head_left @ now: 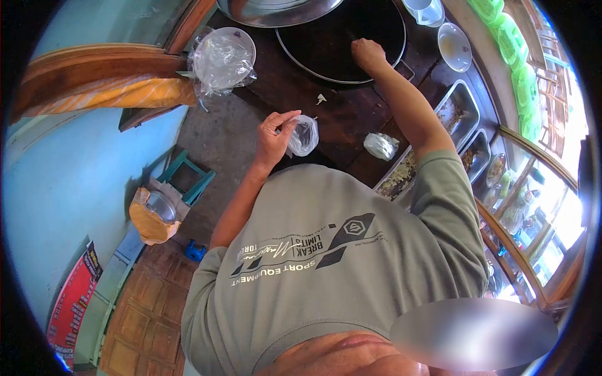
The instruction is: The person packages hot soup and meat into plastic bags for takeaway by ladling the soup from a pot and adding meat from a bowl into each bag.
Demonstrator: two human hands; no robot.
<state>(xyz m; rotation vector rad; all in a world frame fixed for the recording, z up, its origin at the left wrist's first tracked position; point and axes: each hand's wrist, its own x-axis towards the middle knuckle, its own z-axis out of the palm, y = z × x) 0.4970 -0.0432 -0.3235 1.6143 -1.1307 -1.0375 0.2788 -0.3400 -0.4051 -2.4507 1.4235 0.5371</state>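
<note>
My left hand (276,139) pinches the edge of a clear plastic bag (304,136), whose mouth appears open, in front of my shirt. Out over a large round pot (326,41) with dark insides reaches my right hand (367,55). Its fingers are curled closed, and whatever they hold is lost against the dark. A shiny metal lid or basin (276,9) overlaps the pot's far left rim. A small filled plastic packet (381,146) lies on the dark table, right of the bag. Between the pot and the bag sits a small pale scrap (322,99).
Plastic bags (219,66) rest on a round white dish at left. Metal food trays (461,113) line the right side, below a white bowl (454,47) and a white cup (426,9). A teal stool (191,178) stands on the floor at left.
</note>
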